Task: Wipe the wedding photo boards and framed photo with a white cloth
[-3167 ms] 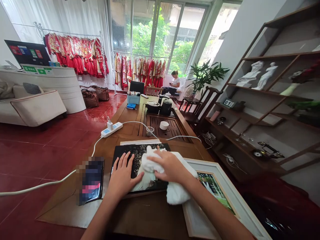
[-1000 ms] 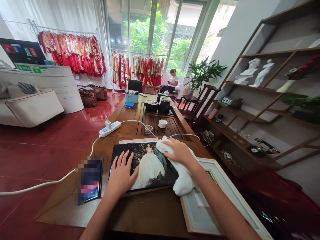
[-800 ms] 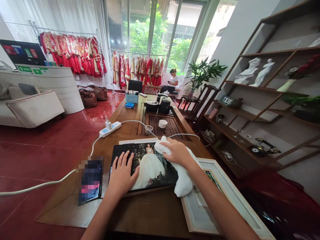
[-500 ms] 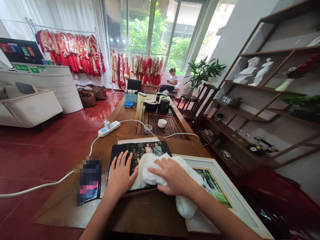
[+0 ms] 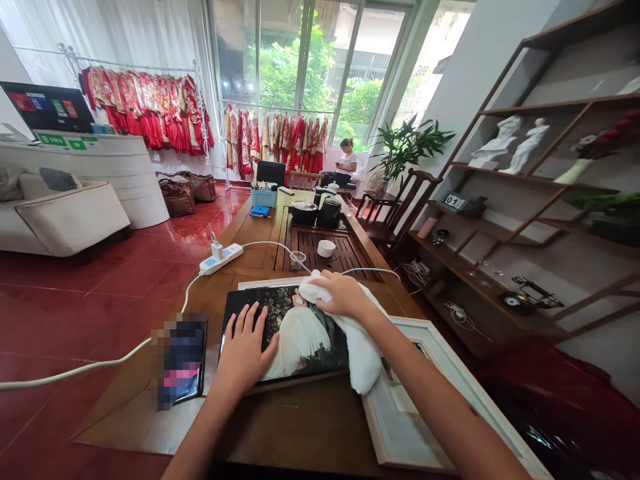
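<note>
Your left hand (image 5: 247, 347) lies flat with its fingers spread on the near-left part of the glossy black rectangular photo panel (image 5: 305, 337), gripping nothing. It seems to act as a weight, keeping the panel from sliding while the other side is rubbed. Your right hand (image 5: 345, 297) has its fingers bent over a bunched wad of fluffy white cloth (image 5: 364, 367), pressing it against the panel's upper right; the bunching likely gives you a thick pad under the fingertips. The loose end trails past the panel's right edge to the white-framed picture (image 5: 405, 430), probably because the cloth is larger than your grasp.

The panel lies flat on the brown wooden table (image 5: 300, 427), directly in front of you, so both hands reach it easily. The dark, glossy phone (image 5: 187, 370) sits to its left, apart from your left hand and perhaps out of the way of the rubbing. The white plastic power strip (image 5: 221, 259) stands farther off, beyond the panel.

Compared with half a second ago, your right hand and the cloth are farther up the panel: the printed white gown is uncovered, while the upper parts of the two printed figures are now largely hidden. Your left hand stays practically where it was.
</note>
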Demonstrator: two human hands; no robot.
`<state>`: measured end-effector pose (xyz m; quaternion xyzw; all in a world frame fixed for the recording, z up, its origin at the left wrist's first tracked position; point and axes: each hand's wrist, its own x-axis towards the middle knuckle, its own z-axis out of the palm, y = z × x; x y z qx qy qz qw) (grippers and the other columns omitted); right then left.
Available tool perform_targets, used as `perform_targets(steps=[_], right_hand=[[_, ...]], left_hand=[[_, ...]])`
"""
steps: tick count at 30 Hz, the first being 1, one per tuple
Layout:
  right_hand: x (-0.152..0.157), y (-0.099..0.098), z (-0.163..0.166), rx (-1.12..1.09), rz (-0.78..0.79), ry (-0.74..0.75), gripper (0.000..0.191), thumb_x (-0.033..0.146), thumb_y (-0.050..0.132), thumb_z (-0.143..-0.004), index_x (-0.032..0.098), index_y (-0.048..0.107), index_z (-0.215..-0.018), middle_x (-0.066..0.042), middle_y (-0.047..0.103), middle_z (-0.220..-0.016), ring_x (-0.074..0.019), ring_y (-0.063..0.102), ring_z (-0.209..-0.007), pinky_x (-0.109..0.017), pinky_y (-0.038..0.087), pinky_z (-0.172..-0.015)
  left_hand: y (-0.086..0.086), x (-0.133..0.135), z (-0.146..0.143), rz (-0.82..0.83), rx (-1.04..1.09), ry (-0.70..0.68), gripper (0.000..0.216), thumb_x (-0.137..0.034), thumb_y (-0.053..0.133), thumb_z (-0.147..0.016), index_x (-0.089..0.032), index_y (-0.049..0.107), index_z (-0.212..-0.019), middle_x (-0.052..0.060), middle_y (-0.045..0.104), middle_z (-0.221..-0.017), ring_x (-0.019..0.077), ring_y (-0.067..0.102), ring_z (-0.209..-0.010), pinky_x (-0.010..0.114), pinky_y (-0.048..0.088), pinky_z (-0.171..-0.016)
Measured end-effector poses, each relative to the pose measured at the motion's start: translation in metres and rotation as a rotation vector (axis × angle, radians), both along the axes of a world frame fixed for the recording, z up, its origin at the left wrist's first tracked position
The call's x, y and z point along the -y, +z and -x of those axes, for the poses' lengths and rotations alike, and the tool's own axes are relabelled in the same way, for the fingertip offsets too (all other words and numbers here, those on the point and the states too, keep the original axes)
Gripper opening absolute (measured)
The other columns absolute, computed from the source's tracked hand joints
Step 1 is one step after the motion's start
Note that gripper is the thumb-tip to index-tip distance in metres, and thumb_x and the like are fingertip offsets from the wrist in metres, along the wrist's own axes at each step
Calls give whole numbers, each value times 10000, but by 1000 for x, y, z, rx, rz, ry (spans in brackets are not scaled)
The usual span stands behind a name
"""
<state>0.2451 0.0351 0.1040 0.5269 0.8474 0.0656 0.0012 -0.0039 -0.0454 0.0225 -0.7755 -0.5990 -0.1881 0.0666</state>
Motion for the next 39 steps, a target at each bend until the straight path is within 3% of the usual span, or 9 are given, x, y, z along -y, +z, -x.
perform_targets(steps=[4, 12, 15, 19, 26, 29, 32, 39], right_hand=[[4, 0, 4, -20, -16, 38, 492, 376, 559, -789, 294, 550, -1274, -77, 563, -1183, -257, 546, -991, -341, 383, -821], [71, 5, 33, -4, 100, 369, 474, 386, 584, -770, 311, 558, -1238, -70, 557, -1136, -256, 521, -945, -382, 370, -824], [81, 5, 37, 14, 130, 433, 513, 401, 589, -764, 323, 535, -1268, -63, 565, -1099, -254, 522, -920, -390, 375, -813], [60, 4, 28, -2, 100, 343, 487, 389, 585, -772, 320, 554, -1253, -72, 548, -1177, -260, 524, -988, -380, 375, -837], [-1, 1, -2, 0, -10, -38, 486, 389, 551, -806, 282, 548, -1279, -91, 545, -1207, -250, 560, -983, -331, 399, -808], [-5, 0, -3, 0, -29, -67, 478, 378, 552, -809, 282, 549, -1277, -92, 549, -1199, -251, 559, -1000, -324, 398, -810], [9, 2, 5, 2, -11, 12, 478, 364, 567, -798, 279, 556, -1268, -91, 554, -1184, -250, 550, -986, -336, 390, -819], [70, 6, 37, 31, 99, 379, 499, 406, 598, -766, 302, 553, -1252, -87, 551, -1144, -270, 524, -959, -401, 378, -829]], left_hand=[[1, 1, -3, 1, -8, 13, 553, -460, 380, -908, -181, 450, -1380, 101, 411, -1469, 276, 336, -1367, 496, 247, -1123], [1, 2, -2, 0, -4, 13, 554, -450, 394, -903, -181, 445, -1384, 103, 422, -1462, 274, 330, -1370, 496, 242, -1125], [0, 2, -2, 5, -4, 7, 541, -438, 386, -909, -186, 445, -1384, 95, 403, -1475, 268, 324, -1373, 488, 238, -1127], [1, 3, -1, 13, 2, 4, 552, -457, 381, -911, -186, 439, -1388, 98, 412, -1469, 270, 320, -1374, 493, 245, -1123], [0, 2, -1, 12, -8, 5, 548, -468, 364, -917, -194, 442, -1385, 88, 402, -1477, 268, 310, -1380, 492, 227, -1130], [0, 1, -2, 15, -10, 11, 549, -469, 360, -917, -191, 444, -1383, 90, 409, -1472, 268, 316, -1376, 495, 229, -1129], [0, 1, -2, 12, -10, 12, 549, -463, 362, -916, -185, 444, -1382, 93, 414, -1469, 270, 316, -1377, 497, 230, -1128], [2, 3, -1, 13, -12, 11, 534, -436, 377, -912, -185, 448, -1379, 95, 396, -1480, 268, 325, -1373, 493, 245, -1122]])
